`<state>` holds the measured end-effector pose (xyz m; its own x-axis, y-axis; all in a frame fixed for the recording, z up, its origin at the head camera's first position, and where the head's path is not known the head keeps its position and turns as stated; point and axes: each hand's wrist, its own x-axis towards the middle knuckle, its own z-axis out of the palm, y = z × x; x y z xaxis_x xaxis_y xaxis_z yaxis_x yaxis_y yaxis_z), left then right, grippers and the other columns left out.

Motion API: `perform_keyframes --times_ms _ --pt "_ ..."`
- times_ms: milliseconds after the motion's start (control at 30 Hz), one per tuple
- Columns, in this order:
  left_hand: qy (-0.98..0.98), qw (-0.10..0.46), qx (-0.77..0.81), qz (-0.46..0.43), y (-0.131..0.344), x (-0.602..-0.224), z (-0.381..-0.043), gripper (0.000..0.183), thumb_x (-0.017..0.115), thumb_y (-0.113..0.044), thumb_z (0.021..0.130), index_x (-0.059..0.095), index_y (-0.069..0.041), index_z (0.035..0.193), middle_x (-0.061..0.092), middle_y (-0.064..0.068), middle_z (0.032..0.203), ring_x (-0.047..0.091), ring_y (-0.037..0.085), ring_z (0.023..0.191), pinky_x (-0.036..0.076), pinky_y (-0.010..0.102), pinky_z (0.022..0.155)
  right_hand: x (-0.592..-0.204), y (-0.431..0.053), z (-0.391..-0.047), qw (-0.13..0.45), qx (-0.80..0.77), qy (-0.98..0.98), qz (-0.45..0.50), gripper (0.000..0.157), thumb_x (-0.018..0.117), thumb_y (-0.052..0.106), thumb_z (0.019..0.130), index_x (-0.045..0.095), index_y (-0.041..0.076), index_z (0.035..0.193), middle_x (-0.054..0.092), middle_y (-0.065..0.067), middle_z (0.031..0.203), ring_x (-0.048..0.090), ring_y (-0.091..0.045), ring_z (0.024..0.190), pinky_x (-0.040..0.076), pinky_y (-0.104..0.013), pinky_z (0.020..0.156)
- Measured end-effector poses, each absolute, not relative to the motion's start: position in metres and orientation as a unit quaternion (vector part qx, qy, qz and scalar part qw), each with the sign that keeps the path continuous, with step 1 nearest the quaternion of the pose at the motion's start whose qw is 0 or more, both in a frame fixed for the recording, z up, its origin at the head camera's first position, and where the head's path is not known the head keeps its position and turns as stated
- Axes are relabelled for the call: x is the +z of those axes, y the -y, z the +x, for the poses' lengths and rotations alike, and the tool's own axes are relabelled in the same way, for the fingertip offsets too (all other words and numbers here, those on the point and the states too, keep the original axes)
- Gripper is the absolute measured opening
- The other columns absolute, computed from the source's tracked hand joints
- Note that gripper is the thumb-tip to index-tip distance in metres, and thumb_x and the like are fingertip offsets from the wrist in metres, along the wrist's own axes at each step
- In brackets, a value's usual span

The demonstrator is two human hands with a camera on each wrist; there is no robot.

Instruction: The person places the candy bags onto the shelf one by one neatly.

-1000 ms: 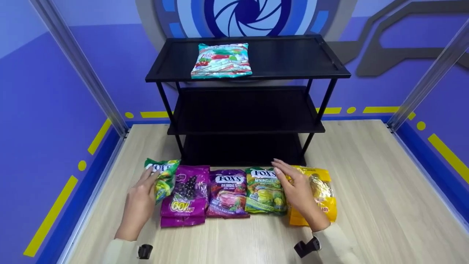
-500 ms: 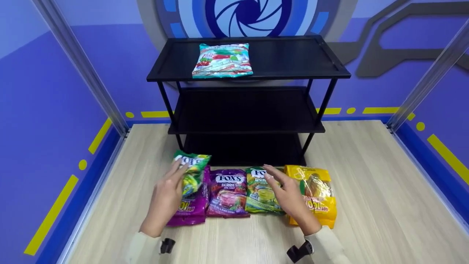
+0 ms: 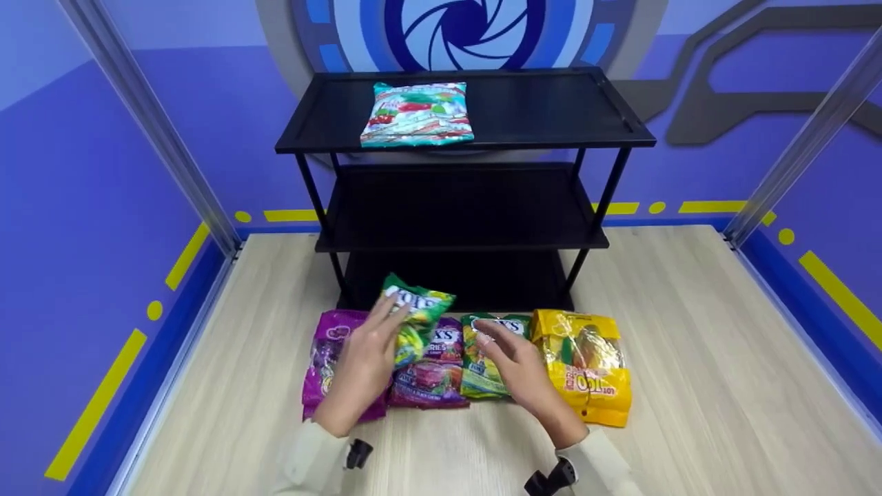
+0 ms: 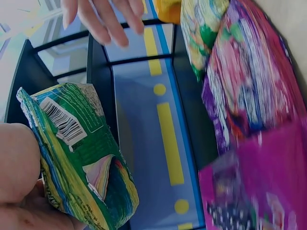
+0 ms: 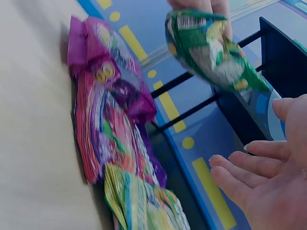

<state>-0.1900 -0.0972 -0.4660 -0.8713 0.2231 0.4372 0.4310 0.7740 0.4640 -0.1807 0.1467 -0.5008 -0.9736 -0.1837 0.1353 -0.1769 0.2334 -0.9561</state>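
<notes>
My left hand (image 3: 365, 362) grips a green Fox's candy bag (image 3: 419, 313), raised over the row of bags before the rack. In the left wrist view its barcode side (image 4: 79, 139) shows, with thumb and fingers around one edge. My right hand (image 3: 522, 372), fingers extended and holding nothing, hovers above another green Fox's bag (image 3: 486, 384). The right wrist view shows the right palm (image 5: 276, 187) turned toward the lifted bag (image 5: 211, 52), apart from it. Beneath the lifted bag lies a purple Fox's Berries bag (image 3: 428, 387), partly covered by it.
A magenta candy bag (image 3: 320, 375) lies at the row's left end, a yellow one (image 3: 598, 403) at its right. Behind stands a black three-tier rack (image 3: 468, 207). On its top shelf rests a teal and red candy bag (image 3: 417, 117). Blue panels (image 3: 103, 275) enclose the wooden table (image 3: 703, 331).
My left hand has carried the green Fox's bag rightward, from beside the magenta bag to over the Berries bag. My right hand has shifted left, off the yellow bag.
</notes>
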Motion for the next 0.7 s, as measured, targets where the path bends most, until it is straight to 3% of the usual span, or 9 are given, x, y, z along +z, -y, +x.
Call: perform_keyframes --times_ms 100,200,300,400,533,700 --pt "0.923 0.176 -0.286 -0.189 0.086 -0.467 -0.189 0.040 0.055 -0.003 0.095 0.058 -0.013 0.134 0.046 0.013 0.148 0.062 0.030 0.115 0.059 0.026 0.079 -0.501 -0.144 -0.180 0.046 -0.655 -0.745 -0.118 0.047 0.045 0.029 0.103 0.045 0.001 0.141 0.051 -0.022 0.142 0.058 -0.037 0.122 0.051 -0.038 0.101" --pt "0.923 0.171 -0.284 -0.195 0.077 -0.468 -0.188 0.038 0.054 -0.005 0.097 0.058 -0.014 0.134 0.047 0.011 0.148 0.046 0.032 0.135 0.051 0.039 0.097 -0.500 -0.141 -0.180 0.091 -0.687 -0.713 -0.102 0.053 0.042 0.035 0.104 0.038 0.002 0.146 0.045 -0.023 0.146 0.056 -0.040 0.123 0.051 -0.041 0.100" --pt "0.923 0.163 -0.282 -0.203 0.069 -0.467 -0.186 0.038 0.054 -0.007 0.097 0.058 -0.015 0.134 0.046 0.010 0.148 0.044 0.031 0.136 0.047 0.044 0.101 -0.500 -0.137 -0.178 0.121 -0.712 -0.687 -0.077 0.062 0.042 0.041 0.103 0.030 0.001 0.149 0.041 -0.024 0.149 0.057 -0.037 0.123 0.052 -0.044 0.099" --pt "0.924 0.155 -0.279 -0.211 0.062 -0.466 -0.183 0.038 0.053 -0.009 0.098 0.058 -0.016 0.134 0.046 0.009 0.149 0.044 0.031 0.137 0.048 0.043 0.101 -0.498 -0.133 -0.178 0.136 -0.734 -0.663 -0.054 0.067 0.042 0.046 0.102 0.032 -0.001 0.147 0.045 -0.024 0.145 0.061 -0.032 0.118 0.054 -0.043 0.096" --pt "0.923 0.152 -0.273 -0.223 0.054 -0.467 -0.180 0.036 0.053 -0.010 0.098 0.059 -0.017 0.134 0.047 0.009 0.148 0.045 0.030 0.136 0.049 0.041 0.100 -0.494 -0.128 -0.179 0.140 -0.764 -0.629 -0.034 0.063 0.042 0.048 0.101 0.041 -0.004 0.137 0.056 -0.018 0.132 0.065 -0.023 0.109 0.057 -0.040 0.092" --pt "0.918 0.150 -0.271 -0.247 0.046 -0.469 -0.177 0.036 0.052 -0.012 0.099 0.059 -0.017 0.134 0.048 0.008 0.148 0.045 0.030 0.136 0.050 0.041 0.099 -0.491 -0.127 -0.179 0.141 -0.794 -0.592 -0.001 0.060 0.048 0.045 0.100 0.038 -0.003 0.134 0.060 -0.007 0.120 0.065 -0.018 0.102 0.058 -0.038 0.089"
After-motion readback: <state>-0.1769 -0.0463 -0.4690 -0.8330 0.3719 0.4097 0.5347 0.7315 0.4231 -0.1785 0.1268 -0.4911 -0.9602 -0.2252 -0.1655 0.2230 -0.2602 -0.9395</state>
